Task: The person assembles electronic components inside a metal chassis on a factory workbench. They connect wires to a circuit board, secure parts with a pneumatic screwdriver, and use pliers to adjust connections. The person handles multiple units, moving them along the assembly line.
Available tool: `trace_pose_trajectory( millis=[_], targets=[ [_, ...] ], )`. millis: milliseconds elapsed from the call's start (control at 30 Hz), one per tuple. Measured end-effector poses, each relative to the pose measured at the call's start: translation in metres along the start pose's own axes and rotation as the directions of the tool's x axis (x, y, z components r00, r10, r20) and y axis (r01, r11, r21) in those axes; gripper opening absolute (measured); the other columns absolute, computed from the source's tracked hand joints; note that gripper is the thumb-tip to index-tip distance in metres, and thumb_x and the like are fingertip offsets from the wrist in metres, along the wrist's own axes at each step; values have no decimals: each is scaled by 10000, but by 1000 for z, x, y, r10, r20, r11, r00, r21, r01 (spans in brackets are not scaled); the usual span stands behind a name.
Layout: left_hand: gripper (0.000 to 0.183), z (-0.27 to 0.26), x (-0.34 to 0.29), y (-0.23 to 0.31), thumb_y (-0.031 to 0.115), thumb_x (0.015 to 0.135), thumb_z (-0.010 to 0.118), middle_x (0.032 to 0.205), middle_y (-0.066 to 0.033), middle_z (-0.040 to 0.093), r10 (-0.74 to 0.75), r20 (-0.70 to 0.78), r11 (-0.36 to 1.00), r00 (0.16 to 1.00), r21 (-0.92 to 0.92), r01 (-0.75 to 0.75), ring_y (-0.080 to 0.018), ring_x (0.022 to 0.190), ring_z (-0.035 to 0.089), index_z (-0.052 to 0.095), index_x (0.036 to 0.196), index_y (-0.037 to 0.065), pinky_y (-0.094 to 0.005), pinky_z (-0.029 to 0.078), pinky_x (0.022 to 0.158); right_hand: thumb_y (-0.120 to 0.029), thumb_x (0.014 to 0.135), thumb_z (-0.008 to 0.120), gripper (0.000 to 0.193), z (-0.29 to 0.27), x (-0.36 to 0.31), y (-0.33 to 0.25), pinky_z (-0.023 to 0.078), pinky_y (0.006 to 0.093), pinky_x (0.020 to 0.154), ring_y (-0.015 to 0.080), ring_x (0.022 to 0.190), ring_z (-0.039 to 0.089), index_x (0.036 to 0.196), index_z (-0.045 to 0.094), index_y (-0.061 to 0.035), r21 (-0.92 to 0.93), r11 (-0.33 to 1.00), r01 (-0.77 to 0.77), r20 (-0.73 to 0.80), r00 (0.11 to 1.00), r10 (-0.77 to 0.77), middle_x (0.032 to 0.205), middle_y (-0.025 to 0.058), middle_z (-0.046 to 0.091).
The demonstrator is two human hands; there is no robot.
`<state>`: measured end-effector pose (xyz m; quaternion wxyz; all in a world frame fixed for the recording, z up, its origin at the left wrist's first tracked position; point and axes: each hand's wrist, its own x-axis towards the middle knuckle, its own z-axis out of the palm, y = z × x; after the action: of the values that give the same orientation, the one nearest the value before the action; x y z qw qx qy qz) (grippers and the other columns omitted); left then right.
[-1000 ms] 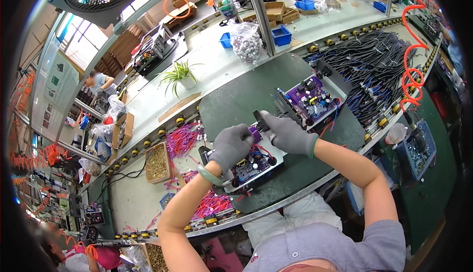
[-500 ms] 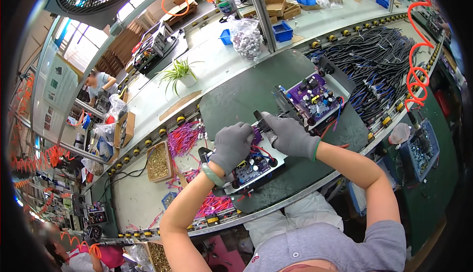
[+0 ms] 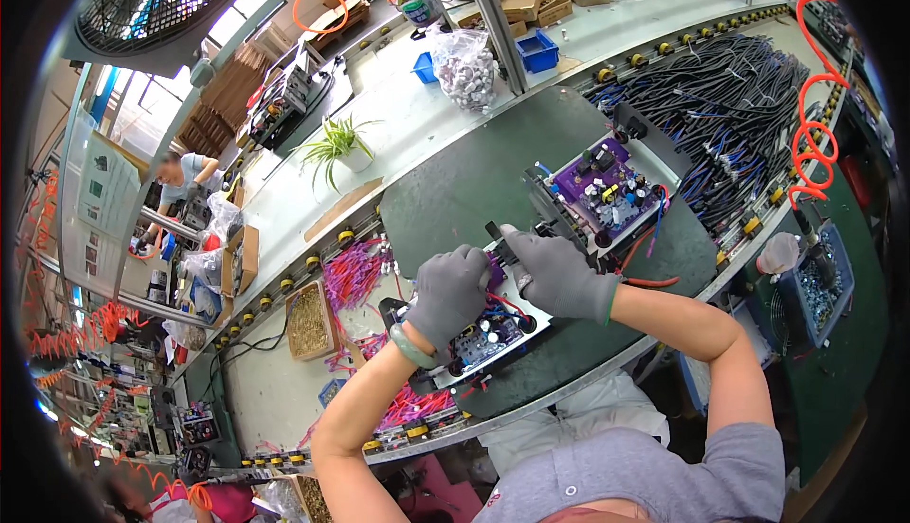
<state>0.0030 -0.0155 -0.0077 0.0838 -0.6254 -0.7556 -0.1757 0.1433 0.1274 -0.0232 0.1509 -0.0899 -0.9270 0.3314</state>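
My left hand (image 3: 449, 294), in a grey glove, is curled over the near metal chassis (image 3: 510, 345), which carries a purple circuit board (image 3: 479, 336) with red and blue wires. Its fingertips are hidden against the board's far side. Opposite it, my right hand (image 3: 561, 275), also gloved, grips a black end panel (image 3: 495, 230) of the same chassis, thumb along the panel's edge. Just beyond my right hand lies a second chassis (image 3: 670, 165) with a similar purple board (image 3: 597, 182); no hand touches its board.
A dark green mat (image 3: 445, 196) lies under both units. Black cables (image 3: 701, 106) are heaped at right, pink wires (image 3: 353, 272) at left beside a box of brass-coloured parts (image 3: 310, 322). A coiled orange hose (image 3: 810, 135) hangs at right. A co-worker (image 3: 185, 177) sits far left.
The view has shifted slightly. My right thumb has slid back a little along the black panel, and less of the panel shows. My left hand stays over the near chassis.
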Motion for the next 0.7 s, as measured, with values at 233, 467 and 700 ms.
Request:
trace_pose_trajectory(
  millis=[233, 467, 700],
  targets=[
    [61, -3, 8, 4, 132, 787, 625, 746, -112, 611, 54, 130, 984, 990, 161, -75, -322, 662, 630, 604, 811, 80, -447, 502, 613, -108, 843, 578, 567, -3, 2, -9, 521, 472, 801, 405, 938, 647, 1359, 414, 56, -49, 998, -50, 65, 996, 54, 1065, 262, 635],
    [156, -43, 53, 37, 205, 854, 600, 921, -118, 684, -181, 543, 945, 820, 328, -8, -333, 791, 683, 668, 900, 73, -446, 541, 718, -193, 917, 577, 522, -8, -11, 10, 511, 429, 890, 392, 1021, 634, 1355, 434, 53, 204, 973, 111, -53, 993, -102, 1146, 269, 618],
    [678, 2, 88, 68, 503, 909, 539, 912, -155, 710, -208, 179, 957, 962, 242, 162, -365, 857, 694, 434, 1395, 42, -463, 530, 795, -223, 879, 638, 371, -141, -20, 81, 540, 439, 788, 383, 918, 665, 1202, 592, -46, -267, 962, -51, -665, 733, -145, 1012, 183, 679]
  ],
)
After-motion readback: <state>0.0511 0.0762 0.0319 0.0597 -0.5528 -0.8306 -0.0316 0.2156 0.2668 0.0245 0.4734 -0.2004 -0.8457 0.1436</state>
